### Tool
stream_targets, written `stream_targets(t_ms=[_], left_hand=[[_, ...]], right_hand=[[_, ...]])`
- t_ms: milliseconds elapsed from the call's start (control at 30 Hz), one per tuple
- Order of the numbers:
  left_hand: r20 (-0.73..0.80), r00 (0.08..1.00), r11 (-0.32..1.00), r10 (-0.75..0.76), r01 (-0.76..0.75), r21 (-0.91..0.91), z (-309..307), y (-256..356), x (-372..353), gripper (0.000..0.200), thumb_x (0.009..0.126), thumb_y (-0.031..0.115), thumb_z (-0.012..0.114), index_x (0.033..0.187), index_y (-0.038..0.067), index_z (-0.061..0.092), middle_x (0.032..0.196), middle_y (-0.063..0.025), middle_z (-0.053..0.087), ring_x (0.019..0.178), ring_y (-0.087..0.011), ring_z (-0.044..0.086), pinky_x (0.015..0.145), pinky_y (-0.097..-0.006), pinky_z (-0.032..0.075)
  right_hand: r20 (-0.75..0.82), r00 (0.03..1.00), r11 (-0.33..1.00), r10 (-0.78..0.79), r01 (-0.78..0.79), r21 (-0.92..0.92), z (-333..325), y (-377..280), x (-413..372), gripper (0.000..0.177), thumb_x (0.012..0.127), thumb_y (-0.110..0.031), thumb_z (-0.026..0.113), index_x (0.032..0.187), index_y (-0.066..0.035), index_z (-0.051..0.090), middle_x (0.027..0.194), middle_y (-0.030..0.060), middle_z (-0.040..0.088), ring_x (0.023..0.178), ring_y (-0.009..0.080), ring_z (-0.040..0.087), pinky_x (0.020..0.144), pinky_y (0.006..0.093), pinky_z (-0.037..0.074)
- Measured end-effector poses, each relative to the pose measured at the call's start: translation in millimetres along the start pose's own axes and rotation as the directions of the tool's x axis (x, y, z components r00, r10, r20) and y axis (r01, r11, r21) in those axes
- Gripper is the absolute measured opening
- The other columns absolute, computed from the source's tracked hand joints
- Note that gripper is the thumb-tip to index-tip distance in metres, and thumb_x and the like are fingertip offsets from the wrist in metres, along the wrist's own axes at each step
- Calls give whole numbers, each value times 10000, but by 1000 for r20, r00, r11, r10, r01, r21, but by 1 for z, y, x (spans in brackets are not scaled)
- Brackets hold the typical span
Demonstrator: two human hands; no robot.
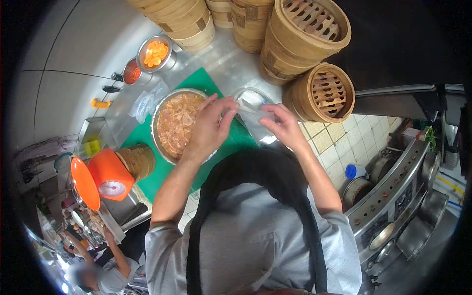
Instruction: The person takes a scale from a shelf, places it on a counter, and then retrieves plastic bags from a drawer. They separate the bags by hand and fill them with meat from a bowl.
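Note:
My left hand [214,121] pinches one side of a thin clear plastic bag [253,120] at its top edge. On the bag's other side, the fingers of my right hand [282,123] are closed on the plastic. Beside my left hand, a metal bowl [155,129] holds raw sliced meat in sauce [174,123] and stands on a green cutting board [238,140]. A round container rim [246,90] shows just behind the bag. Another crumpled clear bag [142,105] lies left of the bowl.
Stacked bamboo steamers [282,54] stand at the back. Bowls of orange slices [155,54] and red pieces [132,73] are at the back left, an orange scale [110,174] at the left. A stove [388,196] is right; another person [108,275] works lower left.

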State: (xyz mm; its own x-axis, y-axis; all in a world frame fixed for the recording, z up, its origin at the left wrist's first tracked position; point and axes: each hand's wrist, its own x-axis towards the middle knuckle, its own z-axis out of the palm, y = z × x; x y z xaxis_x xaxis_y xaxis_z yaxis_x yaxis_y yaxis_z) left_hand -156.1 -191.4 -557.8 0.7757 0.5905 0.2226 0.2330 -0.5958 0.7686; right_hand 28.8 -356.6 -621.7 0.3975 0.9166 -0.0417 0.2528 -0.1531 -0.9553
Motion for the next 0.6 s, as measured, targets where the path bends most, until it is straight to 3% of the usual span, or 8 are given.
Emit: stream_targets(t_ms=[33,133,233,333,433,533,600], left_hand=[[-35,999,999,-35,34,-27,0,2,1,160,936,106,706,1087,54,706,1063,-120,731,1070,-289,680,1050,-432,451],[69,996,996,-56,51,76,-8,10,10,192,950,115,691,1131,49,705,1053,-116,734,1001,-283,694,945,-406,513],[154,981,993,-115,115,6,-10,2,15,209,964,132,686,1156,53,704,1018,-109,731,927,-241,696,850,-351,534],[115,967,970,-228,236,-56,-14,10,19,198,975,122,688,1155,42,708,1005,-73,725,912,-158,674,803,-276,531],[-104,952,933,-288,254,-254,-18,16,25,192,987,110,685,1155,20,707,1017,-27,713,923,-89,640,812,-234,514],[-244,930,888,-276,150,-434,-33,27,37,195,992,100,685,1159,-1,696,1040,-9,702,931,-62,626,824,-220,513],[-293,919,902,-263,127,-412,-42,27,45,182,992,89,679,1150,-1,691,1003,-15,710,864,-68,639,750,-226,522]], right_hand=[[-5,1000,1000,-22,22,-9,-1,1,0,419,893,-257,801,1230,-41,676,1105,87,646,936,177,607,822,307,500],[-10,994,992,-110,109,-62,-4,-1,1,465,898,-277,791,1257,-18,650,1228,128,601,1104,247,588,936,347,485],[1,984,973,-179,177,-150,-11,-14,-6,554,903,-296,781,1327,4,589,1383,189,514,1285,330,521,1053,386,444],[18,985,964,-172,172,-201,-16,-21,-15,698,886,-318,793,1423,13,495,1510,238,409,1404,382,433,1128,415,397],[-9,981,947,-196,187,-262,-19,-29,-21,834,866,-329,810,1505,9,393,1576,258,338,1458,395,371,1175,434,348],[-65,969,924,-237,204,-325,-23,-42,-25,921,856,-316,819,1550,18,315,1597,263,312,1478,401,341,1202,445,309],[-99,958,913,-271,223,-341,-26,-49,-27,951,854,-301,822,1563,31,282,1601,264,309,1485,402,328,1213,449,290]])
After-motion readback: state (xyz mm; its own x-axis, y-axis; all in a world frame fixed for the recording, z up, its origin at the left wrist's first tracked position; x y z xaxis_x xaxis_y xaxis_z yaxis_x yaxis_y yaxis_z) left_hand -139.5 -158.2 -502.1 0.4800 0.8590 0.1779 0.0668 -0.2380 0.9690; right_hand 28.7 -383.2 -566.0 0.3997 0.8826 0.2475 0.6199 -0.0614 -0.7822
